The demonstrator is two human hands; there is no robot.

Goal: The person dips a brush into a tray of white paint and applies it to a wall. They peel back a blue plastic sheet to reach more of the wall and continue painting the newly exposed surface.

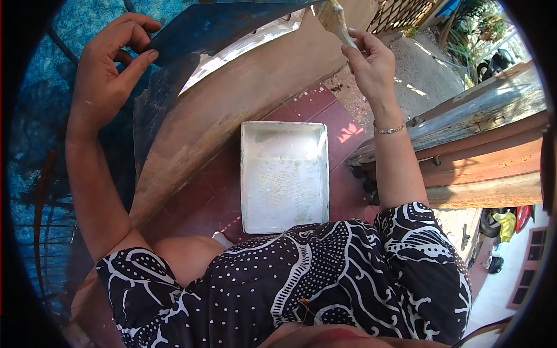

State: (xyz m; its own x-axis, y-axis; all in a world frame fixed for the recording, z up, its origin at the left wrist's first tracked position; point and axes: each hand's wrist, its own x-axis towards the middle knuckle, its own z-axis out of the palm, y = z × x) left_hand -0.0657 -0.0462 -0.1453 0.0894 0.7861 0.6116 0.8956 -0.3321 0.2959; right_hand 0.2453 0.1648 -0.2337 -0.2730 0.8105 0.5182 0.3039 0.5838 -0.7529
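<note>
My right hand (371, 61) is raised at the upper right, its fingers closed on the handle of a paint brush (333, 20) whose head points up. At the upper left, my left hand (125, 64) is curled with thumb and fingertips near the edge of a dark blue sheet (174, 55); whether it pinches the edge is hard to tell. Below and between my hands, a white paint tray (284, 180) with a stained, ridged bottom lies on the red floor tiles.
A low beige wall (232, 101) runs diagonally behind the tray. Weathered wooden beams (464, 124) stand close on the right. Blue patterned fabric (35, 139) hangs at the far left. Beyond are a lattice (400, 14), paving and plants (487, 26).
</note>
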